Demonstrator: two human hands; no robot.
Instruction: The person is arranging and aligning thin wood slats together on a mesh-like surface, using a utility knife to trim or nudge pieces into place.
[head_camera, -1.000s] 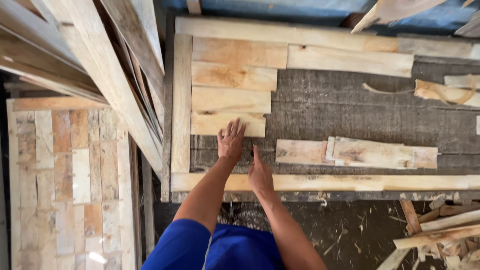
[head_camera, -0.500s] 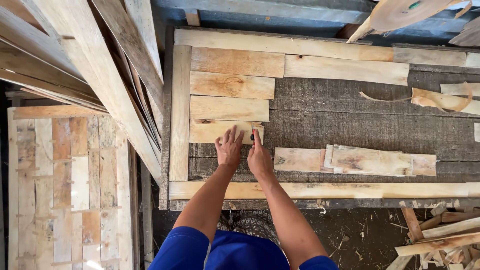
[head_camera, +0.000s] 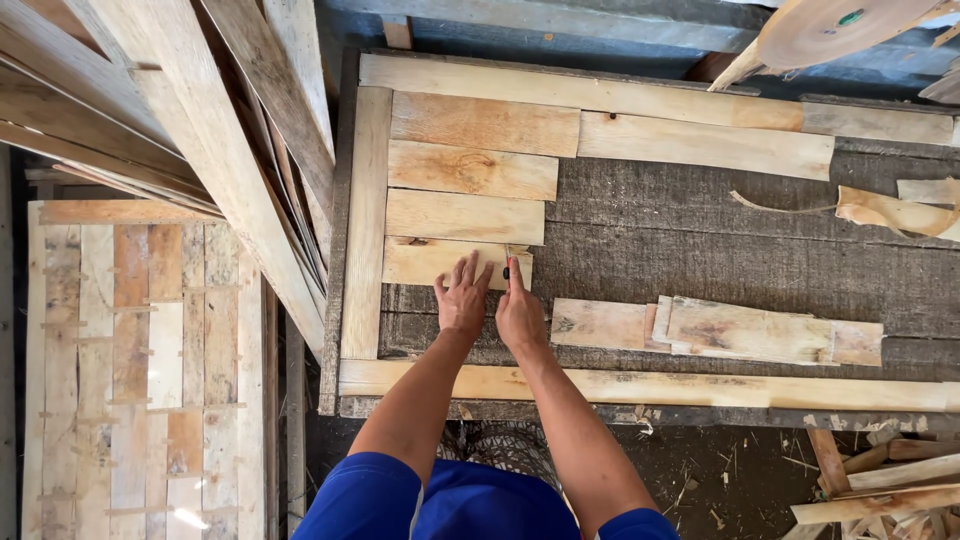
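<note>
The short boards (head_camera: 465, 170) laid in a row were pale tan, some with an orange tint and brown grain streaks. The workbench top (head_camera: 700, 250) beneath was dark grey-brown with a coarse woven-looking texture. The long frame strips (head_camera: 640, 385) were light yellowish cream. 2 loose slats (head_camera: 715, 330) showed blotchy brown and grey stains on beige. The sleeves (head_camera: 440, 500) were bright blue. The finished panel (head_camera: 140, 360) at the left alternated orange-tan and whitish strips. The leaning planks (head_camera: 200, 130) were weathered greyish tan
</note>
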